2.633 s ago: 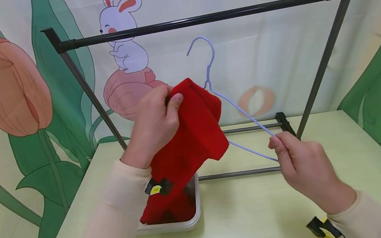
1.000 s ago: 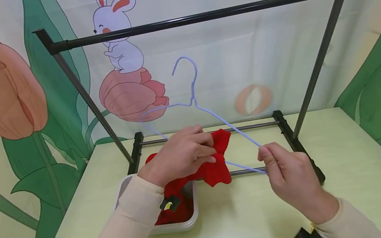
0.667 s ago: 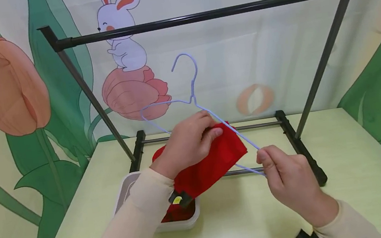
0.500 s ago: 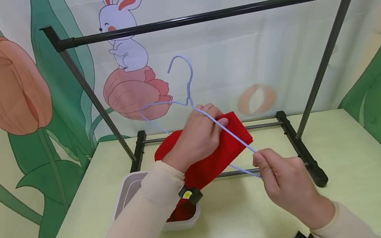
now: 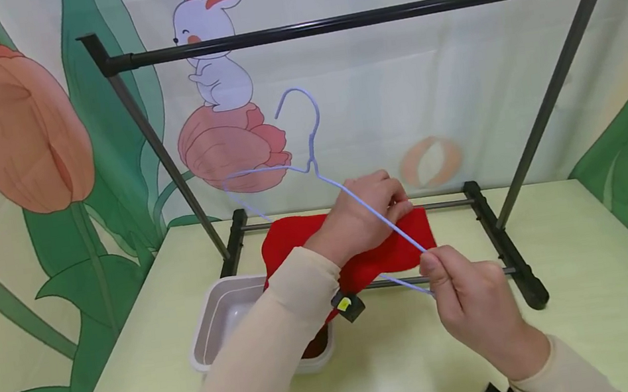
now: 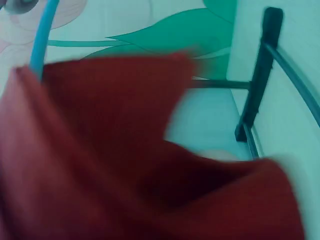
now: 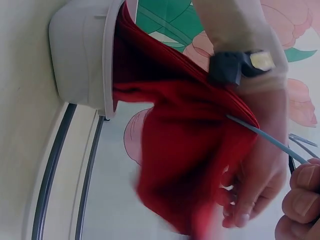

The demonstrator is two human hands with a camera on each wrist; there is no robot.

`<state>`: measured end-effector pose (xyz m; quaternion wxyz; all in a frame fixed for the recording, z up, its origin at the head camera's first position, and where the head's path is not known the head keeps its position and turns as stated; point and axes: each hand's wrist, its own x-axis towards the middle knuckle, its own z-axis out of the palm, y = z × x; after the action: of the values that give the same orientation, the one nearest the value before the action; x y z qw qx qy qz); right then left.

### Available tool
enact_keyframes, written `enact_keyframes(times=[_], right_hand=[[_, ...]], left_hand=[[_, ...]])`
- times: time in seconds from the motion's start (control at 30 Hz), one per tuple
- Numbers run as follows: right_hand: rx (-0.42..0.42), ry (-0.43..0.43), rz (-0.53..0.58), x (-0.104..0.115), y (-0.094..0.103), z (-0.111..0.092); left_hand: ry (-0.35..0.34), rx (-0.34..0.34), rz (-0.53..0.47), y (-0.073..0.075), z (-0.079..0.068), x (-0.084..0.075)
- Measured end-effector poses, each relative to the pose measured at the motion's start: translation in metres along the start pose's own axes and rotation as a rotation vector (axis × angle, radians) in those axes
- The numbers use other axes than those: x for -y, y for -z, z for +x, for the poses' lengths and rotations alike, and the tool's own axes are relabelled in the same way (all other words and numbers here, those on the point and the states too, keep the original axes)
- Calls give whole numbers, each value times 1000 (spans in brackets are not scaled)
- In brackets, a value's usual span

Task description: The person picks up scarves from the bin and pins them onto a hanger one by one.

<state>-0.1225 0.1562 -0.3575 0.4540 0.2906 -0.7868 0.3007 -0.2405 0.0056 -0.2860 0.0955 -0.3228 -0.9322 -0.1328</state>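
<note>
My left hand [image 5: 365, 215] reaches through the light purple wire hanger [image 5: 313, 129], behind its right shoulder wire. Its curled fingers hold a red cloth [image 5: 295, 232] by the upper edge. The cloth [image 7: 175, 150] runs up from the tub, over the hanger's lower bar, and spreads out on the far side; its free end is blurred. My right hand [image 5: 480, 306] grips the right corner of the hanger, hook upward. In the left wrist view, loose folds of the cloth [image 6: 100, 150] fill the foreground and hide the left fingers.
A pale plastic tub [image 5: 210, 317] stands at the left, with red cloth in its right part. Behind the hands stands a black rack with a top rail [image 5: 349, 20], and its right foot [image 5: 508, 249] reaches forward on the table [image 5: 435, 373].
My left hand has pushed further right through the hanger, drawing the red cloth along with it. More of the tub shows. The right hand and hanger have barely moved in the last half second.
</note>
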Motion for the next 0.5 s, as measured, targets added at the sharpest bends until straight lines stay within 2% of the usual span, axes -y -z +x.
enact_keyframes(times=[0.1, 0.17, 0.23, 0.33, 0.5], right_hand=[[-20, 4, -21, -2, 0, 0], [-28, -5, -19, -3, 0, -1], [-38, -18, -10, -3, 1, -2], [-42, -29, -11, -5, 3, -2], [-20, -29, -18, -8, 8, -1]], left_hand=[[-74, 20, 24, 2, -12, 7], [-103, 10, -18, 8, -23, 16], [-102, -12, -87, 16, -36, 27], [-14, -45, -198, 29, -54, 47], [222, -117, -365, 43, -88, 88]])
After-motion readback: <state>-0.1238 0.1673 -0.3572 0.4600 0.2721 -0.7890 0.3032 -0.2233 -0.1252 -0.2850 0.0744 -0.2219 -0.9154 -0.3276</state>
